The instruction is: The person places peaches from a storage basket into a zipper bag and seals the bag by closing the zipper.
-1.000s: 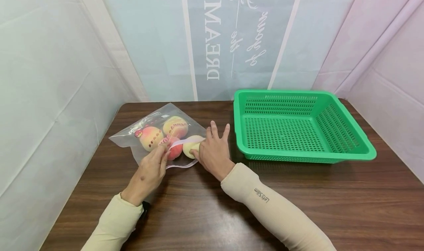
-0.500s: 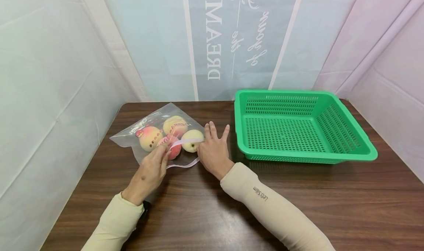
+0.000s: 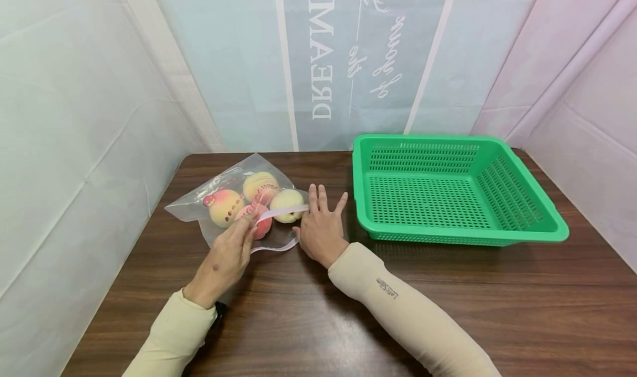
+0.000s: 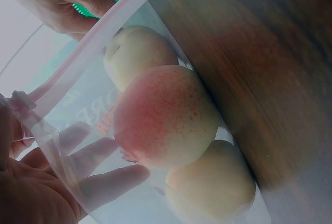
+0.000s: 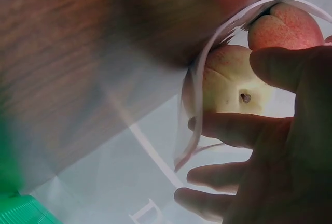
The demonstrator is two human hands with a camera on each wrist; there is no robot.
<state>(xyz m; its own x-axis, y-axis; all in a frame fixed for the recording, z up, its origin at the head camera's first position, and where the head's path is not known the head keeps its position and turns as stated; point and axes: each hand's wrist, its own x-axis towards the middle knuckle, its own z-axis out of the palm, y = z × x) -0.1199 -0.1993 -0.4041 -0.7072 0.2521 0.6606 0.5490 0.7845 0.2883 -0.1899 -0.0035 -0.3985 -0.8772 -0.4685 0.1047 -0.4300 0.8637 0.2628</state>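
Note:
A clear zip bag (image 3: 205,192) with a pink-white zip edge lies on the table, its mouth toward me. Several peaches show through the film: a pale peach (image 3: 285,201) by the right end of the mouth, a red peach (image 3: 261,231) in front, the others behind. My left hand (image 3: 223,262) pinches the mouth's left edge. In the left wrist view a small zip slider (image 4: 22,100) sits near that hand, some fingers showing through the film. My right hand (image 3: 322,230) is at the mouth's right end, fingers extended; in the right wrist view its fingers reach across the opening beside the pale peach.
A green plastic basket (image 3: 460,236) with slotted sides stands on the brown wooden table (image 3: 298,321) at the right, close to my right hand. Behind the table hangs a pale blue cloth (image 3: 249,89) with lettering. White sheets flank both sides.
My right fingers have come off the pale peach, which has moved farther into the bag. The right hand has shifted slightly at the mouth. My left hand keeps its grip on the bag.

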